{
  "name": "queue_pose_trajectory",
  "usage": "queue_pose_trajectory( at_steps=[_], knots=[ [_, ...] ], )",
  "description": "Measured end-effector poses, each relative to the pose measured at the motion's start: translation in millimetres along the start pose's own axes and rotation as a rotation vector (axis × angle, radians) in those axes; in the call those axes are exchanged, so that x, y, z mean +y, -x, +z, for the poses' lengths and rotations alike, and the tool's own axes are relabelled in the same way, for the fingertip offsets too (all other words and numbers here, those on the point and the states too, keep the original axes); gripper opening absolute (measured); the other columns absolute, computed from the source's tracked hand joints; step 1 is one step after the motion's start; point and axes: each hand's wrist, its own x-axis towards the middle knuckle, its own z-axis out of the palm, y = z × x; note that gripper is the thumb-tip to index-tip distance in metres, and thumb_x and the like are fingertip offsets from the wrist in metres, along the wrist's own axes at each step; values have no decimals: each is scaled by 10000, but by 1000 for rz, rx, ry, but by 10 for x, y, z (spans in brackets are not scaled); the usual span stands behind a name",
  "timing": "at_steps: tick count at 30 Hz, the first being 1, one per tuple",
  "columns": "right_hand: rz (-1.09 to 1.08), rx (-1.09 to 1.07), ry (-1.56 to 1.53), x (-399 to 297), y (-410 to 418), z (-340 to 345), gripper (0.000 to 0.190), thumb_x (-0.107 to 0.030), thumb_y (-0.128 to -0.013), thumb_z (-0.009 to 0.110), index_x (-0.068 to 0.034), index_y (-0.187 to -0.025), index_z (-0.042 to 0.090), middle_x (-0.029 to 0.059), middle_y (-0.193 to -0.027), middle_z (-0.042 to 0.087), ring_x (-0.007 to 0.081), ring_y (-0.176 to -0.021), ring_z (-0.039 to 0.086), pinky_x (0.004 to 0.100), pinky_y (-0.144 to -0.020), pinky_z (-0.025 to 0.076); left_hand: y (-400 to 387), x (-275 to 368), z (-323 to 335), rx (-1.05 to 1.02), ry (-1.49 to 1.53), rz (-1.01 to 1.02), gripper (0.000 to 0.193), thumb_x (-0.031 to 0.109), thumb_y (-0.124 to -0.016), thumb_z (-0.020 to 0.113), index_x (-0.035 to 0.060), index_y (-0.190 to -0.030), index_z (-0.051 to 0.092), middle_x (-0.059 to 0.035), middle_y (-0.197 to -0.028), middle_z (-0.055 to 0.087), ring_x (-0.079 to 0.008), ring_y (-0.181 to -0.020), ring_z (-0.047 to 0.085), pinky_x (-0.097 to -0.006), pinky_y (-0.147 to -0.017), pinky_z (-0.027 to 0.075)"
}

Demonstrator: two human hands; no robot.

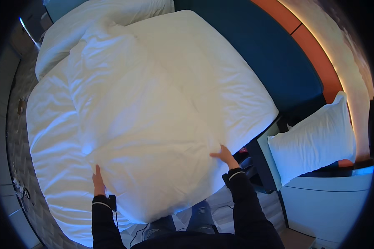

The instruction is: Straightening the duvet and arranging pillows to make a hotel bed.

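Observation:
A large white duvet (162, 102) spreads over the bed before me, puffed and smooth in the middle and wrinkled along the left. My left hand (98, 181) grips its cloth near the front left, where creases gather at the fingers. At the right side, close to the duvet's edge, my right hand (227, 157) holds the fabric with the thumb and a finger spread on top. Its other fingers are hidden. A shallow fold runs between the two hands. The near part of the duvet hangs down against my legs.
A dark blue headboard (255, 59) with orange panels (318, 65) borders the bed. One white pillow (314, 143) leans over a pale cabinet (327, 199) at right. More white bedding (54, 46) lies at the far left. Cables (137, 235) trail on the floor by my feet.

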Motion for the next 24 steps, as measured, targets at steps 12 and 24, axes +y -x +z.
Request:
queue_pose_trajectory(
  at_steps=[12, 24],
  knots=[
    [-117, -470, -556, -138, 670, -818, 527, -263, -615, 664, 23, -1032, 514, 147, -957, 569, 223, -865, 541, 288, -778, 400, 1575, -151, -365, 350, -198, 143, 662, 398, -689, 615, -129, -1044, 428, -232, -949, 525, -271, -878, 513, -325, -759, 410],
    [-214, -573, -504, 981, 711, -443, 409, -243, -586, 653, -3, -909, 577, 162, -870, 591, 265, -799, 568, 321, -723, 424, 2288, -1316, 1220, 184, -643, 121, 764, 303, -620, 671, -109, -1158, 318, -275, -1172, 366, -361, -1124, 324, -371, -956, 245]
  ],
)
